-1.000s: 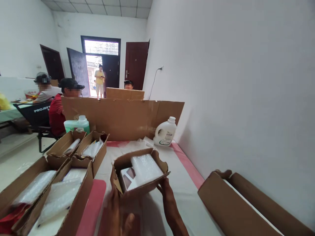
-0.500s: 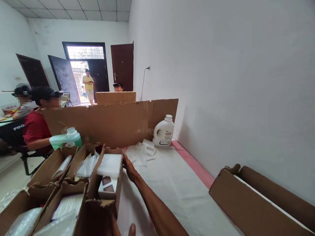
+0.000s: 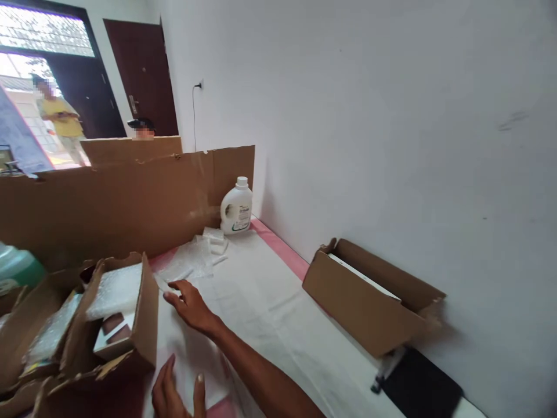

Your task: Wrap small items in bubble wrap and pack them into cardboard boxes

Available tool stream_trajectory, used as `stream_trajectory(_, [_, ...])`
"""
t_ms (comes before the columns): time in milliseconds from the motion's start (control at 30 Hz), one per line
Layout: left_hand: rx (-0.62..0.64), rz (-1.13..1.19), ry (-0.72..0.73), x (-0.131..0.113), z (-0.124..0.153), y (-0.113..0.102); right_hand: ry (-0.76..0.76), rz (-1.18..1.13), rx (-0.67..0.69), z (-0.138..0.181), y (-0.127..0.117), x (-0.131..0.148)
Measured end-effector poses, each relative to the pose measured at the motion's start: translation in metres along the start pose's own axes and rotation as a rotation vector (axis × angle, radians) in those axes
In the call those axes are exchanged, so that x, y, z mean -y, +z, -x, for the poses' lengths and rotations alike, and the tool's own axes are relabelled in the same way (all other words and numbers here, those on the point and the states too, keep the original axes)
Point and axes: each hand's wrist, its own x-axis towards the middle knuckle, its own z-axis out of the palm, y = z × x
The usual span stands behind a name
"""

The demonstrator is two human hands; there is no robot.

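My right hand point(image 3: 191, 305) hovers just right of a narrow cardboard box point(image 3: 147, 316), off its wall. Its fingers are curled a little and apart, with nothing in them. Lower down, near the box's front corner, is my left hand point(image 3: 174, 389), cut off by the bottom edge. Thumb and fingers are spread, holding nothing. Inside the box lie a bubble-wrapped white package point(image 3: 115, 289) and a white carton with brown patches point(image 3: 114, 335).
More cardboard boxes with wrapped goods point(image 3: 54, 331) stand at left. Bubble wrap point(image 3: 191, 258) and a white jug point(image 3: 237, 209) are farther back, before a cardboard partition point(image 3: 108, 203). A long box point(image 3: 361, 302) and black object point(image 3: 420, 383) lie along the wall. A person point(image 3: 65, 119) stands by the doorway.
The view has swung right, bringing the black object into sight. Both my hands have come away from the narrow box's side, where they rested before.
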Motion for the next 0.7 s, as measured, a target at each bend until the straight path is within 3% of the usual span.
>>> stream_trajectory(100, [0.022,-0.042,0.156,-0.017,-0.035,0.026,-0.154,0.33,-0.108,0.045,-0.069,-0.016])
stream_trajectory(200, [-0.058,-0.206,0.27,-0.041,-0.095,0.048,-0.198,0.711,-0.354,0.078,-0.165,-0.014])
stream_trajectory(333, [-0.116,-0.244,0.234,-0.063,-0.164,0.066,0.073,1.24,-0.674,0.115,-0.281,0.011])
stream_trajectory(367, [-0.12,-0.247,0.23,-0.065,-0.175,0.067,0.213,1.331,-0.64,0.125,-0.301,0.017])
stream_trajectory(433, [-0.121,-0.244,0.225,-0.067,-0.189,0.066,0.523,1.373,-0.488,0.143,-0.328,0.023])
stream_trajectory(500, [-0.111,-0.224,0.218,-0.066,-0.197,0.059,0.726,1.316,-0.337,0.156,-0.343,0.022])
stream_trajectory(567, [-0.105,-0.182,0.204,-0.065,-0.202,0.051,0.77,1.267,-0.288,0.163,-0.348,0.016])
stream_trajectory(700, [-0.13,-0.01,0.154,-0.069,-0.195,0.038,0.651,1.241,-0.353,0.161,-0.344,0.011])
